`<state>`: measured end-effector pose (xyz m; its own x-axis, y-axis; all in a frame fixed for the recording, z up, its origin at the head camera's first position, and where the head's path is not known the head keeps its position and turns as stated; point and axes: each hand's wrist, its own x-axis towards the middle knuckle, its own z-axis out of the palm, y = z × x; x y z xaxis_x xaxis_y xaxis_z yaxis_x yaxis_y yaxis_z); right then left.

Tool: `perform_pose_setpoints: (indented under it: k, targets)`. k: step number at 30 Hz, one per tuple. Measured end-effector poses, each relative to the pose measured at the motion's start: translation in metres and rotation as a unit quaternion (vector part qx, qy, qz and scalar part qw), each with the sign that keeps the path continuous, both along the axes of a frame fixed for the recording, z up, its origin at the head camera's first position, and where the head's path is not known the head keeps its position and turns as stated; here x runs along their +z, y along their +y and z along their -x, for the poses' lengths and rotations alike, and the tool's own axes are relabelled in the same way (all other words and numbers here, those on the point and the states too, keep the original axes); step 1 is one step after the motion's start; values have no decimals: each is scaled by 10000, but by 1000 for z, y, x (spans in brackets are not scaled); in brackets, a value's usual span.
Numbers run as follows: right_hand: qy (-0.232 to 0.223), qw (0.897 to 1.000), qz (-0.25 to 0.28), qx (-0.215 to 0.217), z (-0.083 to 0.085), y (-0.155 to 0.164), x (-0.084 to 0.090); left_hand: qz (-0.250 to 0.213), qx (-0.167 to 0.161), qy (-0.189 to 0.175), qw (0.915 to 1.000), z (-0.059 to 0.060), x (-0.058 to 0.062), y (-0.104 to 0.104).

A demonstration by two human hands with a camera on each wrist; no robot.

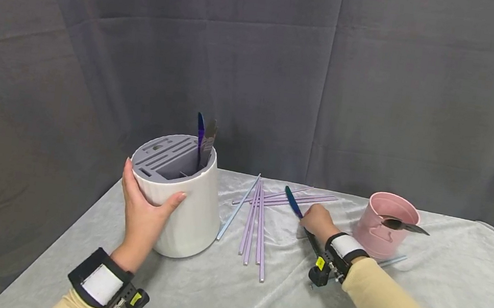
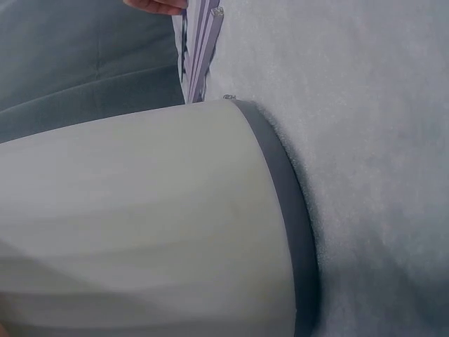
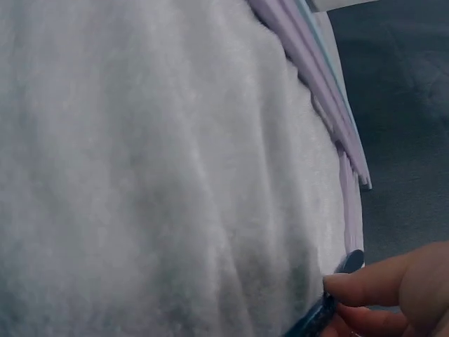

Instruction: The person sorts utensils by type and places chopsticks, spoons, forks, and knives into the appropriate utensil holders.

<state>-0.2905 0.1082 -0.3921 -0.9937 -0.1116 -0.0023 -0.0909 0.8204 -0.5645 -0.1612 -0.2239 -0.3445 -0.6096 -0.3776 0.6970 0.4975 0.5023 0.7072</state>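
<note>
My left hand (image 1: 145, 213) grips the side of a white utensil holder (image 1: 190, 219), thumb on its front and fingers at its left. Its grey slotted top (image 1: 174, 158) carries a blue-purple knife (image 1: 200, 133) and a metal utensil (image 1: 209, 141), both upright. In the left wrist view, the holder's white wall (image 2: 154, 210) and dark base band fill much of the picture. Over the cloth to the right, my right hand (image 1: 318, 223) pinches a dark blue knife (image 1: 293, 202) between thumb and fingers. The right wrist view shows the same knife (image 3: 314, 319) at those fingertips.
Several lilac chopsticks (image 1: 250, 226) lie fanned and crossed between the hands, beside a light blue one (image 1: 238, 207). A pink bucket (image 1: 376, 231) stands at right, a dark spoon (image 1: 393, 224) across its rim. Another light blue stick (image 1: 393, 260) lies near its base. A grey curtain (image 1: 257, 73) hangs behind.
</note>
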Motion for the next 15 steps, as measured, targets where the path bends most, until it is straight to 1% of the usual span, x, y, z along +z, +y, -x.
perform_pose_setpoints:
  k: [2, 4, 9, 13, 15]
  targets:
    - [70, 9999, -97, 14, 0, 0, 0, 14, 10, -8, 10000, 0, 0, 0]
    - [44, 9999, -123, 12, 0, -1, 0, 22, 14, -27, 10000, 0, 0, 1]
    - [-177, 9997, -177, -44, 2, -3, -1, 17, 8, -44, 10000, -1, 0, 1]
    - [-218, 9997, -68, -38, 3, -1, 0, 11, -7, -21, 10000, -1, 0, 0]
    - [-218, 9997, 134, -22, 2, 1, 1, 16, -6, -15, 10000, 0, 0, 0]
